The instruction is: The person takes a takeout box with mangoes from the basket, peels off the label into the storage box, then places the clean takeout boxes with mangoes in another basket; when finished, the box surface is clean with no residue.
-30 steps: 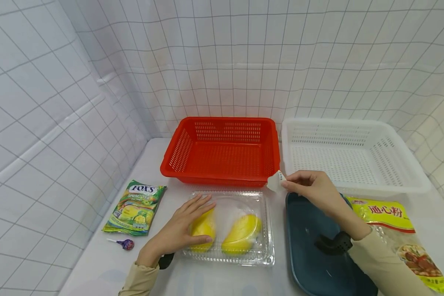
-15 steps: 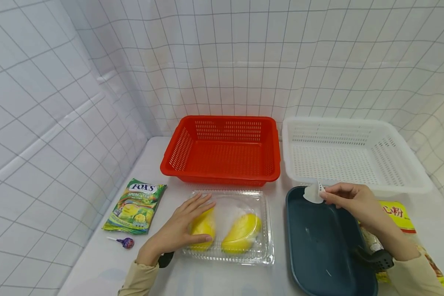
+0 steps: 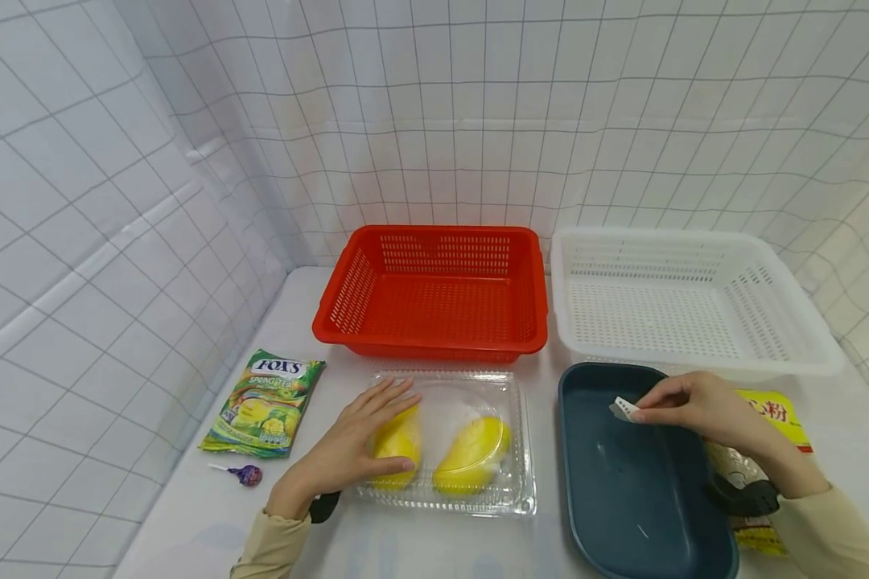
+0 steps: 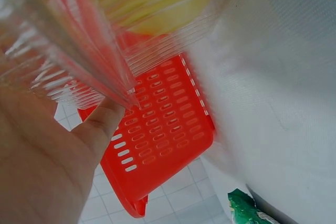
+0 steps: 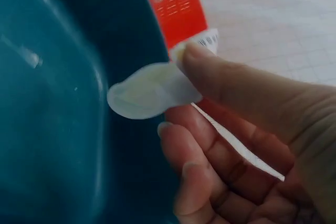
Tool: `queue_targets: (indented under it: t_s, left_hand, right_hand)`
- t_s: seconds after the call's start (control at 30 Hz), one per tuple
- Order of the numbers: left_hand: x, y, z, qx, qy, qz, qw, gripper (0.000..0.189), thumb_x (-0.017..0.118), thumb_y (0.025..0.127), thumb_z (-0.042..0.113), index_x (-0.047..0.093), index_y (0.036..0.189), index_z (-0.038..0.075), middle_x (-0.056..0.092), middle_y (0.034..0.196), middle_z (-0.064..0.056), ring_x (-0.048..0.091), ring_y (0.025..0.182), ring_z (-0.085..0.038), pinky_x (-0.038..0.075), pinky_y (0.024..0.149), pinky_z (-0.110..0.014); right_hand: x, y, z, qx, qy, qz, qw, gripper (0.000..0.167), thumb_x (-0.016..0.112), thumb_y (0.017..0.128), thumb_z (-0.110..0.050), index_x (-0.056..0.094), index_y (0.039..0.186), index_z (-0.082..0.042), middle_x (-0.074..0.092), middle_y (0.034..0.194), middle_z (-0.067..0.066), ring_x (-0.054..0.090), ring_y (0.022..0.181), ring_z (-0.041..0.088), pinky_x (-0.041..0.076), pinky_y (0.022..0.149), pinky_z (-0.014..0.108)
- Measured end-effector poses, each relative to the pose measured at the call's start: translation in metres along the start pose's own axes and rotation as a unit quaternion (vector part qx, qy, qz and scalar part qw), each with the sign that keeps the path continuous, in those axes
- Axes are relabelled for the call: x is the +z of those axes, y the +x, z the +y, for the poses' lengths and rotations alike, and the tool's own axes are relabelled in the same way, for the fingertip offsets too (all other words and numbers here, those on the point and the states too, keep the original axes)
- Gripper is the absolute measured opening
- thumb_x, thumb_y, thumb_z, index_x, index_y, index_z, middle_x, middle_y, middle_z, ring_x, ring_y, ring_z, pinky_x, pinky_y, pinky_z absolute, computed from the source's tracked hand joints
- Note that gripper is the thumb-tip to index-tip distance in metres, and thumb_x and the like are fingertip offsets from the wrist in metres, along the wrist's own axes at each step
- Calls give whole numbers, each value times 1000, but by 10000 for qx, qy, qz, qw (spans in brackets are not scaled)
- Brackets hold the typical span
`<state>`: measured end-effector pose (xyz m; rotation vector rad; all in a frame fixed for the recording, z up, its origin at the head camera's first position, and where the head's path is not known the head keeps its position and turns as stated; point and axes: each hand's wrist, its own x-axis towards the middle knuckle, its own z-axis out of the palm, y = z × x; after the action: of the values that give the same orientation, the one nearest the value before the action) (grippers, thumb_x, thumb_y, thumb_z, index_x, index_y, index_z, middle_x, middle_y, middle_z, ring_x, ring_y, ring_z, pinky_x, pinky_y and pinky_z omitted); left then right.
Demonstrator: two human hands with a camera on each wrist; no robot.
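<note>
My left hand [image 3: 355, 450] rests flat with fingers spread over the left side of a clear plastic clamshell container [image 3: 526, 466]. Two yellow mango-like pieces [image 3: 472, 457] lie inside, the left one partly covered by my fingers. In the left wrist view the thumb [image 4: 102, 127] lies along the container's ridged edge. My right hand [image 3: 702, 414] pinches a white sticker label [image 3: 625, 408] between thumb and fingers, above the far end of a dark blue tray [image 3: 623, 498]. Barcode-like black marks show on the label [image 5: 152, 90] in the right wrist view, and its tip bends down.
A red basket [image 3: 434, 350] stands behind the container, with a white basket [image 3: 695, 362] to its right. At left lie a green FOX'S candy bag [image 3: 264, 406] and a lollipop [image 3: 248, 475]. A yellow pasta packet [image 3: 775, 410] lies under my right forearm, beside the tray.
My right hand has moved right and toward me with the label, from beside the red basket's corner to over the dark blue tray. The left hand has stayed on the container.
</note>
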<state>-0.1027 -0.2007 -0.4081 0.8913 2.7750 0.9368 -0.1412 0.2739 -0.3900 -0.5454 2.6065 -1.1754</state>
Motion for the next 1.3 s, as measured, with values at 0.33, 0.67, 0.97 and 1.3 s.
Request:
queue_targets:
  t_s: [0.33,0.67,0.97,1.3]
  left_hand:
    - [1,0,-2,117,42,83,9999,81,80,76,36,41,145,18,27,154,0,12,142,-27,15,108,-59]
    - [2,0,-3,81,19,-30,10000,81,74,78,46,40,146,19,24,155,3,10,143,-24,14,109,-56]
    - [1,0,-3,138,56,-10,9999,81,76,77,42,40,146,18,25,154,2,11,142,-24,14,110,-55]
    - [0,1,-4,118,31,-25,9999,81,77,77,41,40,146,19,24,155,3,10,142,-24,14,109,-56]
  right_hand:
    - [6,24,1,-701,-383,-444,9958,7,78,78,-27,75,81,-21,65,73,-12,56,61,7,47,55,23]
    - [15,34,13,-1154,-297,-1462,9821,10,81,74,-28,74,77,-21,64,73,-12,57,59,4,49,51,24]
    - [17,38,16,-1408,-99,-2085,9678,11,83,71,-22,73,73,-16,62,67,-10,54,57,2,47,47,23]
    - [21,41,23,-1395,-134,-2413,9603,11,83,71,-20,73,71,-17,62,65,-12,53,57,-1,47,47,22]
